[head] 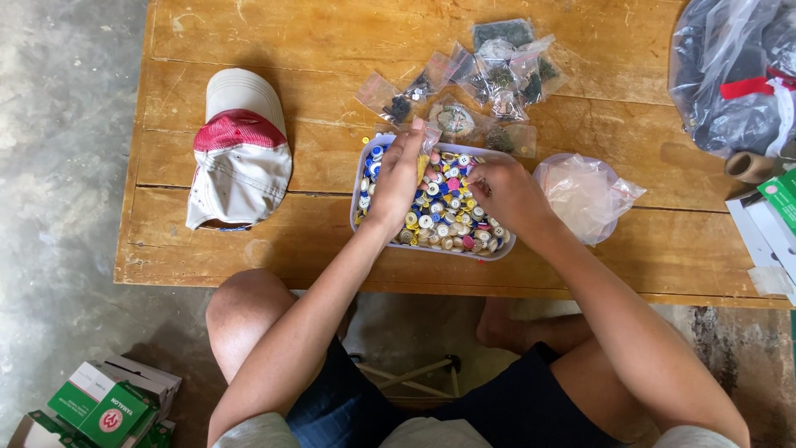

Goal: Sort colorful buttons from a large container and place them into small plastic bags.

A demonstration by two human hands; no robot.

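A shallow grey tray (358, 178) full of several small round buttons (448, 217) in white, blue, yellow and pink sits on the wooden table (332, 50). My left hand (400, 174) is over the tray's left side, pinching a small clear plastic bag (429, 143) with something yellow in it. My right hand (507, 192) rests on the buttons at the tray's right, fingers pinched together on a button; the piece itself is too small to make out.
Several small filled clear bags (489, 79) lie beyond the tray. A bowl of empty bags (585, 195) stands right of it. A white and red cap (240, 149) lies at left. A large plastic bag (734, 75), tape roll (749, 166) and boxes (775, 224) crowd the right edge. Green boxes (104, 406) sit on the floor.
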